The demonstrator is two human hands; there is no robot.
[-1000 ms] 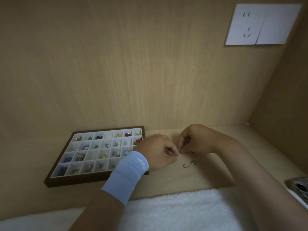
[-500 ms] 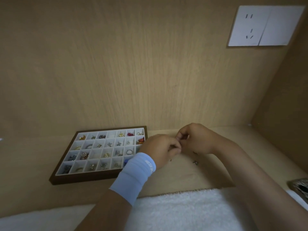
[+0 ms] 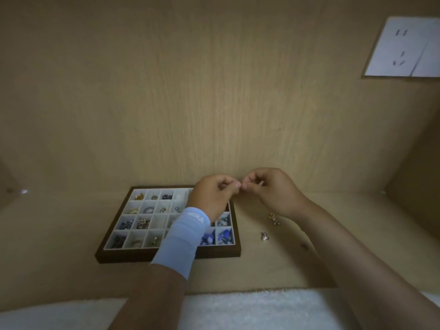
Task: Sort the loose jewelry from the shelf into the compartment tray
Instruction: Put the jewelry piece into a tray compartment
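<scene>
A dark-framed compartment tray (image 3: 166, 256) with white cells lies on the wooden shelf, most cells holding small jewelry. My left hand (image 3: 212, 196), with a light blue wristband, hovers over the tray's right part. My right hand (image 3: 269, 189) is just right of it. The fingertips of both hands meet and pinch a tiny jewelry piece that is too small to make out. Loose pieces stay on the shelf to the right: a gold and pink earring (image 3: 272, 218) and a pearl piece (image 3: 264, 236).
The wooden back wall rises right behind the hands, and a side wall (image 3: 414, 167) closes the shelf at the right. A white socket plate (image 3: 404, 47) sits high on the right. A white towel (image 3: 250, 308) lies along the front edge.
Both hands have lifted off the shelf and shifted left toward the tray, fingertips still together. The hook-shaped piece seen earlier on the shelf is no longer there.
</scene>
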